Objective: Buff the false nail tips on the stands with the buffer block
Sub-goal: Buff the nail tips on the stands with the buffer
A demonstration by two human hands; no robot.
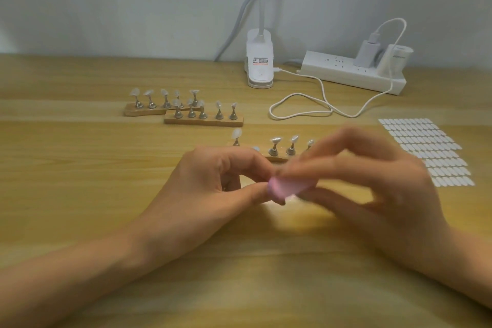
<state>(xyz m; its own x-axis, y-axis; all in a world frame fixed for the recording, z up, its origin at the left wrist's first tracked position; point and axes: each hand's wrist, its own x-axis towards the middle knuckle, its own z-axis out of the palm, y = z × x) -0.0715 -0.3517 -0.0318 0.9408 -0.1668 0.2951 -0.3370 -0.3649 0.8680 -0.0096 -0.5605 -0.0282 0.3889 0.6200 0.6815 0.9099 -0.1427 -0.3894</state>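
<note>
Trainee: Where is the work right now?

Tutor: Low over the pale wooden tabletop (80, 157), just in front of the nearest light wooden stand (277, 159) with its clear false nail tips (276, 139) on silver pegs. The right hand (372, 176) has its fingers curled round the pale pink buffer block (282, 188). It is blurred, so the exact grip is hard to read. The left hand (213, 181) has thumb and forefinger pinched together at the end of the block nearer to it. Whether they grasp a tip, a peg or the block itself I cannot tell.

Trainee: So how do I buff well?

Tutor: I'd use light pressure and short strokes along the tip, with the block flat to the curve so the edges aren't gouged. Let the left fingers brace whatever is under the block — a tip on a thin peg will likely twist or pop off otherwise.

Trainee: And the others?

Tutor: The middle wooden stand (203, 122) and the far wooden stand (141, 112) lie further back, well apart from the hands — take those tip by tip. The white sheet of oval stickers (426, 152) lies near the right hand, so mind it.
</note>
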